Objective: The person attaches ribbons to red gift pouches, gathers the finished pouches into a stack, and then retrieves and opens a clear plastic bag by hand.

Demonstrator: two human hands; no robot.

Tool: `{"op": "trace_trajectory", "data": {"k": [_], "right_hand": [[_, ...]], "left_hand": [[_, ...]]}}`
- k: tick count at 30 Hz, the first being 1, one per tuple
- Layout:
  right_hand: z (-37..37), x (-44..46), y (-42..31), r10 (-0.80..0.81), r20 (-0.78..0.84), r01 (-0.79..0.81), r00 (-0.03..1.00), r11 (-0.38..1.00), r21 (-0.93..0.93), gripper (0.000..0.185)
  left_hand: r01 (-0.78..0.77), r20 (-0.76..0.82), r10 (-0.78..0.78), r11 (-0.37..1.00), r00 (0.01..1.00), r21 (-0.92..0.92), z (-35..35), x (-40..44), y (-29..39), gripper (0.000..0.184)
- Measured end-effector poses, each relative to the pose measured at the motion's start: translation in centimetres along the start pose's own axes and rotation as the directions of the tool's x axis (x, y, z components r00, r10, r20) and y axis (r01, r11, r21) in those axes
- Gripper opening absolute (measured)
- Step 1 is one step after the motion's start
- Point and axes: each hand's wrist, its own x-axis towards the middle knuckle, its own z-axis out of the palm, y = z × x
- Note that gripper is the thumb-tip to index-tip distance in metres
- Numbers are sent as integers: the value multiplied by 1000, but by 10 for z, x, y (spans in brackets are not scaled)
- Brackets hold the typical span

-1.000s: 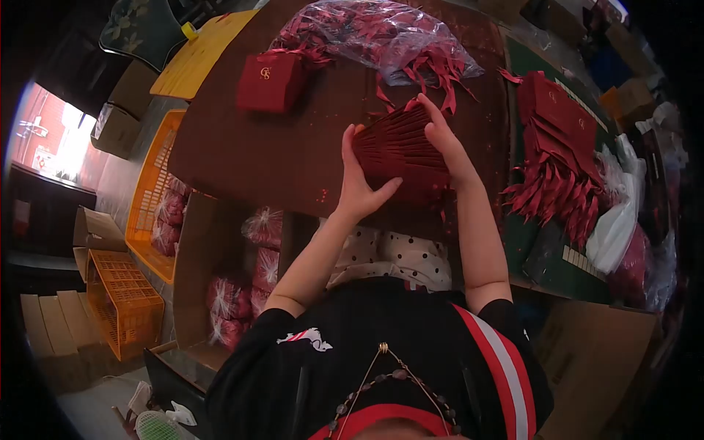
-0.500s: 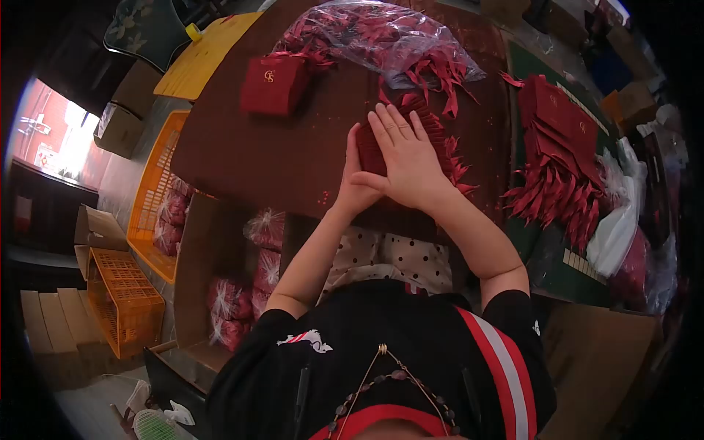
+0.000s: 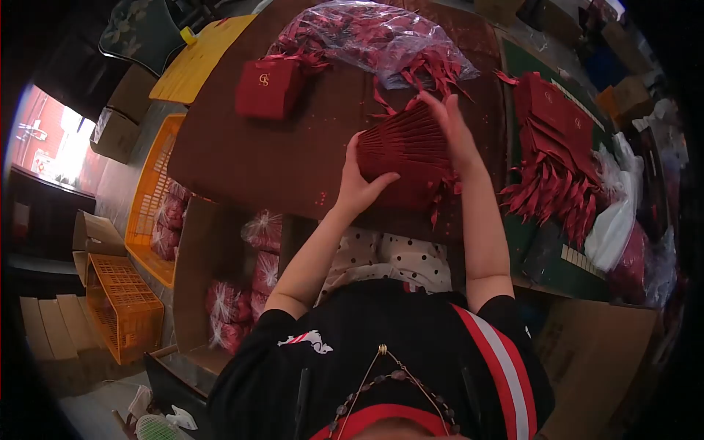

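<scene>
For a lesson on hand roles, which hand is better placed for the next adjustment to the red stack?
Probably the right hand: it's open at the right edge of the red stack, while the left hand clasps the left side.

Over the near part of the table [image 3: 242,158], a pouch stack [image 3: 403,150] is held between the left hand [image 3: 359,183] and the right hand [image 3: 456,136]. Beyond it, a plastic bag [image 3: 367,33] is laid, with a second stack [image 3: 265,92] set to its near left. On the right, a pouch pile [image 3: 559,121] is placed on a side surface [image 3: 516,57]. At the near left, wrapped bundles [image 3: 229,302] are packed in a cardboard box [image 3: 194,268]; farther left, more are held in a plastic crate [image 3: 139,209].
</scene>
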Motion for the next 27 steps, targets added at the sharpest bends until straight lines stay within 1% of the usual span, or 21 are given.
{"op": "trace_trajectory", "data": {"k": [1,2,4,5,7,8,9,10,11,12,13,14,16,17,18,19,20,23,24,25,27], "right_hand": [[10,-1,12,-38,-11,36,999,989,-141,85],[12,-4,14,-37,-14,34,999,989,-144,85],[21,-14,10,-32,-14,34,999,993,109,81],[21,-16,13,-28,-18,30,999,993,116,81],[19,-15,15,-54,-25,58,998,974,218,67],[14,-11,19,-57,-27,62,998,974,218,67],[13,-7,23,-86,-77,97,993,983,153,58],[11,-5,26,-118,-124,129,985,988,86,50],[6,-5,26,-121,-124,132,985,988,86,50],[9,-11,14,-187,-86,171,979,970,-172,45],[12,-16,4,-238,-35,203,971,886,-416,40],[10,-18,-2,-118,-54,100,992,960,-262,27],[10,-21,-15,-60,-102,44,993,988,-147,19],[6,-19,-15,-38,-98,39,994,999,5,16],[0,-17,-16,-75,-121,80,990,996,37,16],[-5,-16,-15,-109,-147,120,983,990,69,17],[-8,-16,-14,-168,-217,175,962,984,14,17],[-32,-15,-6,-173,-282,199,944,978,66,16],[-42,-16,0,-94,-290,116,952,991,59,20],[-36,-19,-1,-95,-293,119,951,991,64,20],[-20,-29,-5,-224,-423,133,878,963,-233,27]], "left_hand": [[-4,2,4,1000,1000,-5,1,2,-3,103],[-59,-47,60,998,997,17,2,1,-7,101],[-101,-92,105,994,990,48,2,-3,-5,99],[-77,-91,84,994,992,78,2,-3,-4,96],[-59,-87,68,993,994,105,3,-1,-5,93],[-44,-91,47,998,995,38,4,-2,-13,90],[-27,-94,24,999,995,-29,4,-2,-13,88],[-29,-93,26,999,995,-29,4,-3,-12,88],[-50,-93,50,999,994,5,4,-6,-12,85],[-68,-89,71,997,993,39,3,-9,-8,83],[-64,-85,67,997,994,40,2,-9,3,83],[-71,-65,73,997,995,43,0,-9,15,82],[-76,-45,78,996,996,49,-8,-9,27,81],[-93,-39,95,995,995,35,-13,-8,29,81],[-114,-33,115,993,993,22,-20,-6,33,81],[-65,-49,65,998,997,-12,-25,-7,39,82],[-53,-72,48,996,996,-72,-32,-7,42,81],[-67,-138,46,985,989,-156,-64,-8,37,78],[-73,-143,43,975,989,-208,-76,-10,31,77],[-51,-195,11,977,981,-205,-85,-11,30,75],[-67,-152,27,963,988,-260,-99,-10,33,73]]}}
